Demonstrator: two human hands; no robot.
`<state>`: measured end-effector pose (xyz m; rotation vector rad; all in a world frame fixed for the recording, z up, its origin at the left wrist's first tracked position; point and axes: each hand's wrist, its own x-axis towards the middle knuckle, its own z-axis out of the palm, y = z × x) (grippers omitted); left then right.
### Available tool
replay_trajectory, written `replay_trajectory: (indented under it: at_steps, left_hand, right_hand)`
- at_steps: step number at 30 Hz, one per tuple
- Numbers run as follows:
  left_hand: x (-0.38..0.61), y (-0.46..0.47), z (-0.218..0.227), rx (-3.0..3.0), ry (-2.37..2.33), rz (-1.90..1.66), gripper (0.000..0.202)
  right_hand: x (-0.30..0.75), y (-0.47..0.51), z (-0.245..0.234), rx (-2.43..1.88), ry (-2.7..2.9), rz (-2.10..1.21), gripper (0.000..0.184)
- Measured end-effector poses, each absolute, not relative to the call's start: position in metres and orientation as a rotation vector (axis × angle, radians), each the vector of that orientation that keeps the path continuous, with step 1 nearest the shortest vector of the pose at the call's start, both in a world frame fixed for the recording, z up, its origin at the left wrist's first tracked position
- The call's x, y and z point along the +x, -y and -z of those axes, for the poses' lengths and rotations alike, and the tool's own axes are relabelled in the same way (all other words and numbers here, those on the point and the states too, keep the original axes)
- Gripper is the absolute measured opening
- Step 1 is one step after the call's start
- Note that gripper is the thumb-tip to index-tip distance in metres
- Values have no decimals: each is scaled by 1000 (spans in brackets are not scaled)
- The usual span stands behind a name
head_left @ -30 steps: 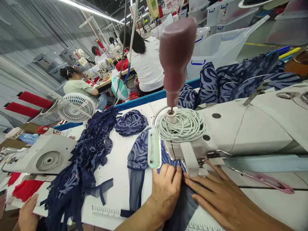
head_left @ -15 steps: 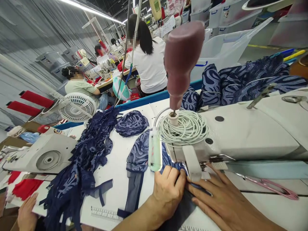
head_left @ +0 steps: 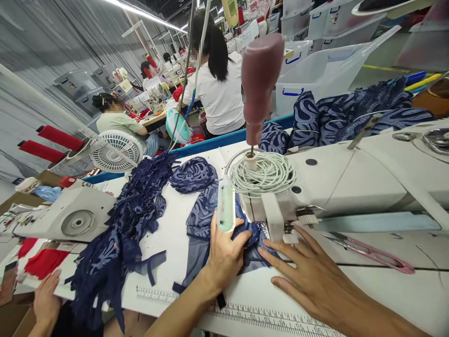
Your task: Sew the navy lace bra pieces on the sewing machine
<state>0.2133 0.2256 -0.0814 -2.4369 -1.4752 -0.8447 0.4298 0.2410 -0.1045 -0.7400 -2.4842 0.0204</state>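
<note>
My left hand [head_left: 224, 255] lies on a navy patterned lace garment [head_left: 203, 220] on the white table, its fingers curled over the bunched fabric just left of the sewing machine's needle. Flat on the table, my right hand [head_left: 308, 276] has its fingers spread, the fingertips touching the garment's edge beneath the presser foot [head_left: 287, 230]. The white sewing machine [head_left: 351, 187] carries a coil of white cord [head_left: 263, 173] and a maroon thread cone [head_left: 259, 79].
A heap of navy lace pieces [head_left: 129, 224] lies at left beside another machine [head_left: 70, 220]. Pink thread snips [head_left: 372, 252] rest at right. More navy fabric [head_left: 351, 112], clear bins, a small fan [head_left: 115, 152] and seated workers are behind. Another person's hand [head_left: 45, 299] shows lower left.
The garment has moved leftward and away from me under the needle. My left hand slid left with it; my right hand drew back slightly, fingers spread wider.
</note>
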Motion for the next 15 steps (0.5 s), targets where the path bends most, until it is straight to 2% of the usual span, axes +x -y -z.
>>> replay_trajectory:
  at_steps: [3, 8, 15]
  left_hand:
    - [218, -224, 80, -2421, 1461, 774, 25]
    - [222, -217, 90, -2413, 1481, 776, 26]
    - [211, -218, 91, -2526, 1301, 722, 23]
  right_hand:
    - [427, -237, 102, -780, 2427, -58, 32]
    - [440, -239, 84, -584, 2546, 44, 37]
    - [442, -258, 71, -513, 2576, -106, 26]
